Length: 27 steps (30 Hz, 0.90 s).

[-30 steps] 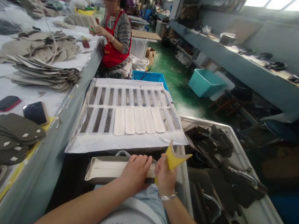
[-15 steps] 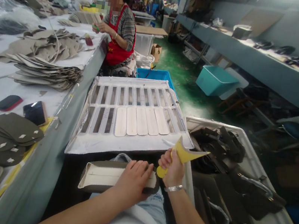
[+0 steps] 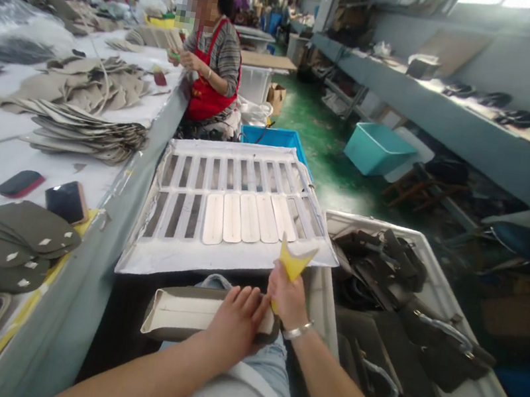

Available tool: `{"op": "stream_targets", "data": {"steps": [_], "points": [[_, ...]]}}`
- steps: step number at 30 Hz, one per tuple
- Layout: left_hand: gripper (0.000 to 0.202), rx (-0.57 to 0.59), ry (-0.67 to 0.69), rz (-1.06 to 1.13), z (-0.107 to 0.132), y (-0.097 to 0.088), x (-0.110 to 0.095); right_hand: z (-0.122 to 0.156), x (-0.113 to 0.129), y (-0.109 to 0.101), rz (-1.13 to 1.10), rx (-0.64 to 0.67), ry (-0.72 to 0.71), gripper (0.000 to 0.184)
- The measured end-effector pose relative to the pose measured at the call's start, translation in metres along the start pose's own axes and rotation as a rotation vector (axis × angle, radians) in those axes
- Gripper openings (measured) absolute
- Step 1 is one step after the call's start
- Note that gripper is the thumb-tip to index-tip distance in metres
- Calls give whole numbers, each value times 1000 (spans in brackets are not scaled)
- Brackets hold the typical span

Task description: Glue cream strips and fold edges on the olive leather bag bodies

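Observation:
My left hand (image 3: 235,323) lies flat, fingers stretched, on a long dark piece with a white lining (image 3: 186,312) that rests across my lap. My right hand (image 3: 285,301) is closed round the handle of a yellow scraper (image 3: 294,261), whose blade points up just beside the piece's right end. Directly ahead sits a white die-cut sheet (image 3: 233,210) with rows of slots; several white strips still sit in its lower row.
A white bin (image 3: 435,299) of dark cut pieces stands at my right. The grey-edged workbench (image 3: 83,264) at left holds stacked olive insoles (image 3: 7,238), two phones (image 3: 66,200) and piles of beige parts. A person in a red apron (image 3: 211,76) works further along. A teal tub (image 3: 378,149) stands on the green floor.
My right hand with the yellow scraper rose up and to the right, then came back left and down toward the piece's end. My left hand stayed pressed on the piece.

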<state>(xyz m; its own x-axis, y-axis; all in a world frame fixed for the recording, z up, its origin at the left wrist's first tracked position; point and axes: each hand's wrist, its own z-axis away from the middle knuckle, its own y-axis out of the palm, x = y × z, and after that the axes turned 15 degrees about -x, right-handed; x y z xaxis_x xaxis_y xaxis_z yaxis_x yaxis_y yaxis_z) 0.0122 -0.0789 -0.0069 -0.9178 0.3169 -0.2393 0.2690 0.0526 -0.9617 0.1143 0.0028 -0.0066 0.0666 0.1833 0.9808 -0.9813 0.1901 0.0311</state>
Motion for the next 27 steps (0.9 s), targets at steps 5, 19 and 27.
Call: {"op": "stream_targets", "data": {"steps": [5,19,27], "points": [[80,-160,-43,129,54,-25,35,-17,36,-24,96,199,150,40],[56,-670,-1004,1207,127,-14,101,2,24,-5,-176,248,48,23],[67,-715,-1070,1384,131,5,107,17,-3,-8,-134,168,-22,28]]}}
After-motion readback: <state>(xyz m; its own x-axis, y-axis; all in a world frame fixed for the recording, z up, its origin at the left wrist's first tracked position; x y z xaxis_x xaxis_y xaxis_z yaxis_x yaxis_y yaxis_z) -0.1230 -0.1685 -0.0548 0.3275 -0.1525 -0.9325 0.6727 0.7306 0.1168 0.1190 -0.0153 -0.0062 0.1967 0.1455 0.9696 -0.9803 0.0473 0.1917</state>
